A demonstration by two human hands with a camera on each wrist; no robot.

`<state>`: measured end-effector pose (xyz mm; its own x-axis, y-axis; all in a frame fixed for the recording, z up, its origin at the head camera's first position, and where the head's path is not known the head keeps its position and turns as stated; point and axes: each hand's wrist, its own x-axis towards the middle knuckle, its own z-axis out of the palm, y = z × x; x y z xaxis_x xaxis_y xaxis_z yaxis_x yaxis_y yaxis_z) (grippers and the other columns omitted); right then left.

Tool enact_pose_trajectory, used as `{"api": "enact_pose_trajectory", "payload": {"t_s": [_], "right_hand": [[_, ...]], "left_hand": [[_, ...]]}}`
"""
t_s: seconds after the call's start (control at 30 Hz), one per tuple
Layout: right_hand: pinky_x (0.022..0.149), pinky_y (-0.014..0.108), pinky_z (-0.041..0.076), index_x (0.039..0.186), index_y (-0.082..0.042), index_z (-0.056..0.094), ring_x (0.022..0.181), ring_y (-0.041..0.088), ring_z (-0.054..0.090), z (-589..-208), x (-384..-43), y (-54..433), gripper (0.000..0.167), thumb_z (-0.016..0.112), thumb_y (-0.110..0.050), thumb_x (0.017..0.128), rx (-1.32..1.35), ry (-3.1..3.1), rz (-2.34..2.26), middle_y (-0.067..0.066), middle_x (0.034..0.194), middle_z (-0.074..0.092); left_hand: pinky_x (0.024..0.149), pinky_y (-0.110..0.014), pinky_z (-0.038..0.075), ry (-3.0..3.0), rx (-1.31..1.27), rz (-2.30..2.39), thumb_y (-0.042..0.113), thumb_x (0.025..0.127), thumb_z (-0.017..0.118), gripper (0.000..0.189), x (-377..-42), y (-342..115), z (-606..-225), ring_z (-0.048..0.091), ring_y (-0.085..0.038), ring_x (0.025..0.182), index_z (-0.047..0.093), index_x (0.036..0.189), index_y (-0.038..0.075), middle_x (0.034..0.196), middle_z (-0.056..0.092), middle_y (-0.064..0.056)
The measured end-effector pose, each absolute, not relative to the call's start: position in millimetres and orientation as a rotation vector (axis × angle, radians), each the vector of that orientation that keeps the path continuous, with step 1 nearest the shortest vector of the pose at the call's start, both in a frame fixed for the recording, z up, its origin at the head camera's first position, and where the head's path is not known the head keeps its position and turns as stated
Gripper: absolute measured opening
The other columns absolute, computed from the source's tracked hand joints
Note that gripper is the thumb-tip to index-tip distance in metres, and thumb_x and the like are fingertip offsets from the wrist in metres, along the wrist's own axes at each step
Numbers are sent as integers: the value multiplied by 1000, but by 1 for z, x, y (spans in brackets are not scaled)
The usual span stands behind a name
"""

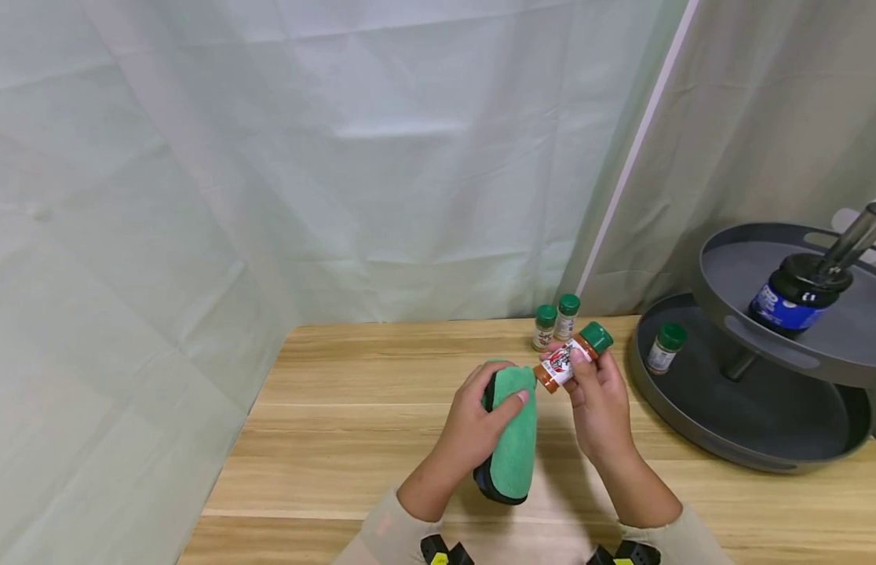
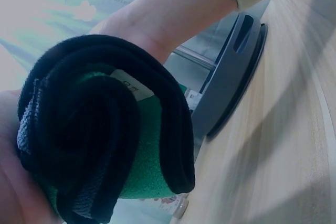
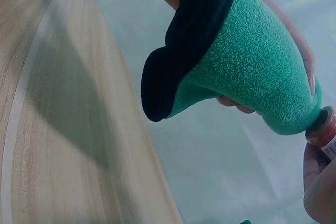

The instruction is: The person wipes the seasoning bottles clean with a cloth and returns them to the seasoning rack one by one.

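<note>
A person's left hand point(image 1: 475, 424) grips a rolled green towel point(image 1: 516, 439); just right of it, the right hand point(image 1: 602, 406) pinches a tilted, green-capped spice jar point(image 1: 560, 363), base against the towel. Two similar jars point(image 1: 544, 326) stand beyond this grip.

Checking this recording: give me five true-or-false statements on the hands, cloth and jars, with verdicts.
1. The left hand holds a rolled green cloth. True.
2. The right hand is empty. False: the right hand holds a tilted spice jar.
3. Two green-lidded jars stand on the table beyond the hands. True.
4. The blue-labelled jar is on the lower tray. False: the blue-labelled jar is on the upper tray.
5. One green-lidded jar stands on the lower tray. True.
</note>
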<state>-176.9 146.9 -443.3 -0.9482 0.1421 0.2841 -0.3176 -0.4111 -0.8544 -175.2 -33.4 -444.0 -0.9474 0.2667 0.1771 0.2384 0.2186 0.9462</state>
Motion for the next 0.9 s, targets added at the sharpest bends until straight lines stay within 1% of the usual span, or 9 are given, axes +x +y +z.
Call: {"api": "enact_pose_trajectory", "payload": {"t_s": [0.13, 0.27, 0.47, 0.67, 0.9], "right_hand": [[94, 25, 55, 134, -5, 45, 106, 13, 70, -443, -177, 147, 27, 41, -17, 110, 291, -1476, 2450, 3, 114, 69], [96, 26, 55, 133, -4, 44, 108, 13, 70, -443, -177, 147, 26, 38, -15, 110, 335, -1431, 2485, 4, 115, 69], [98, 26, 54, 134, -5, 43, 110, 12, 70, -444, -178, 147, 28, 40, -18, 110, 277, -1430, 2492, 4, 116, 69], [97, 25, 54, 135, -6, 43, 108, 13, 71, -445, -179, 148, 29, 41, -20, 110, 229, -1452, 2482, 5, 118, 68], [94, 25, 56, 131, -7, 45, 104, 13, 72, -446, -180, 146, 25, 42, -19, 109, 197, -1443, 2493, 4, 114, 69]], "left_hand": [[87, -34, 53, 2437, 514, 1853, 39, 96, 67, 32, -175, -33, -445, 60, -15, 105, 61, 127, 31, 122, 61, 5], [85, -33, 54, 2431, 535, 1815, 38, 96, 67, 32, -174, -32, -446, 60, -15, 103, 61, 127, 31, 121, 61, 4], [85, -30, 53, 2422, 621, 1778, 38, 95, 68, 35, -173, -30, -448, 60, -13, 103, 62, 129, 27, 121, 61, 5], [84, -30, 53, 2431, 657, 1764, 39, 95, 68, 33, -172, -30, -447, 60, -13, 102, 61, 126, 32, 121, 61, 6], [87, -32, 53, 2428, 614, 1823, 39, 95, 68, 33, -171, -30, -444, 60, -14, 106, 61, 127, 31, 123, 61, 6]]}}
